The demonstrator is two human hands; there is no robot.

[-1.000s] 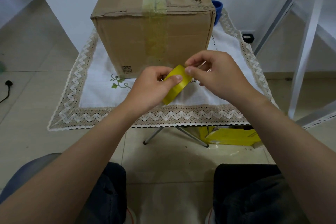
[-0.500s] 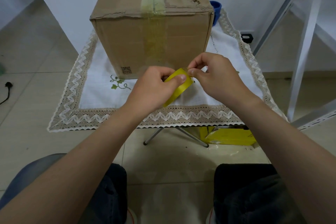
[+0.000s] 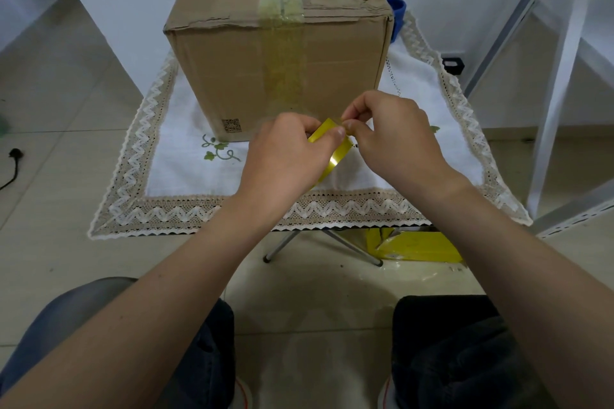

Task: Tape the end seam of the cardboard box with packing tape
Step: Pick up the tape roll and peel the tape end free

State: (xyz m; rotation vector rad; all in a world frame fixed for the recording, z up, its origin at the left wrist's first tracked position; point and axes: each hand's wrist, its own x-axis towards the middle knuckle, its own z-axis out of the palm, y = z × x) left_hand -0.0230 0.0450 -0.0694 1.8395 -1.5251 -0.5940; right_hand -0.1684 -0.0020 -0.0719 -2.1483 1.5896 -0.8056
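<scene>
A brown cardboard box [image 3: 226, 76] stands on a small table covered with a white lace-edged cloth [image 3: 159, 169]. A yellowish tape strip runs along the box's top and down the middle of its near end face. Just in front of the box, above the cloth, my left hand [image 3: 285, 156] grips a yellow roll of packing tape [image 3: 339, 153], thumb pressed on its outer face. My right hand [image 3: 392, 139] pinches at the roll's top edge with thumb and forefinger. Whether a free tape end is lifted is too small to tell.
A blue object [image 3: 398, 10] peeks out behind the box's right corner. A yellow package [image 3: 415, 246] lies on the floor under the table, beside the metal legs. White frame bars [image 3: 561, 76] rise at the right. A black cable [image 3: 13, 163] lies at the left.
Both hands and the roll have shifted slightly. My right fingers have moved from the roll's side to pinch at its top edge, while my left hand keeps its grip.
</scene>
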